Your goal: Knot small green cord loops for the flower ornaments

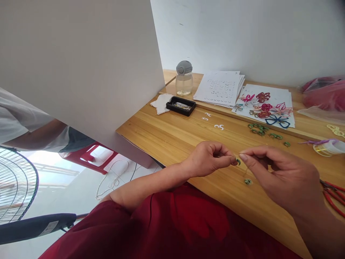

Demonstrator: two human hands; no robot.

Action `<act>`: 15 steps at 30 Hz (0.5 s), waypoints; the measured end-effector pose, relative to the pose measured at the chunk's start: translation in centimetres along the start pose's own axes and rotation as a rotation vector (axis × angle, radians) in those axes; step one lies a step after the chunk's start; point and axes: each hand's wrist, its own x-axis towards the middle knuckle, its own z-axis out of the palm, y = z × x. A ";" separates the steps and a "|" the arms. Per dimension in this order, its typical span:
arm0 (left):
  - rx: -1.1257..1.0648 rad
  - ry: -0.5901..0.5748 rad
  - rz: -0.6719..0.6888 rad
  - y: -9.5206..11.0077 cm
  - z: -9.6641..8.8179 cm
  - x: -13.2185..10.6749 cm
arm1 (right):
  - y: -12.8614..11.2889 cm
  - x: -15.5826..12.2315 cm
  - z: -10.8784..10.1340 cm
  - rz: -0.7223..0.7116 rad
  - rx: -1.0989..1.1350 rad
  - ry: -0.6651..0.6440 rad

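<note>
Over the wooden table [172, 144], my left hand [208, 158] pinches a small dark green curved piece [238, 162] between thumb and forefinger. Close by on its right, my right hand [277, 172] is closed, thumb against forefinger, on what looks like a thin gold wire [246, 169]. The wire hangs below the fingertips and its full run is hard to follow. Another green curled piece [248, 182] lies on the wood beneath the hands. Several similar green rings [258, 128] lie in a group farther back.
A black tray [181, 105] of small parts and a lidded bottle [184, 79] stand at the back left. Paper sheets [215, 88] and wire flowers [265, 107] lie behind. At right are a spool [330, 148] and red-handled pliers [334, 194]. A fan [16, 183] stands left, near another person's arm.
</note>
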 end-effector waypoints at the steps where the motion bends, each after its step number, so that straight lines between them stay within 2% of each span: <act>1: -0.015 -0.016 -0.001 0.1 0.0 0.0 | 0.2 0.2 0.0 0.031 0.021 -0.002; 10: -0.098 -0.054 -0.032 0.7 0.0 0.1 | 2.7 1.5 1.0 0.211 0.369 -0.136; 12: -0.089 -0.017 -0.014 0.6 0.0 0.2 | 3.2 1.4 1.6 0.313 0.517 -0.151; 15: -0.037 0.119 0.046 0.4 -0.1 0.4 | 3.5 0.8 2.8 0.487 0.740 -0.161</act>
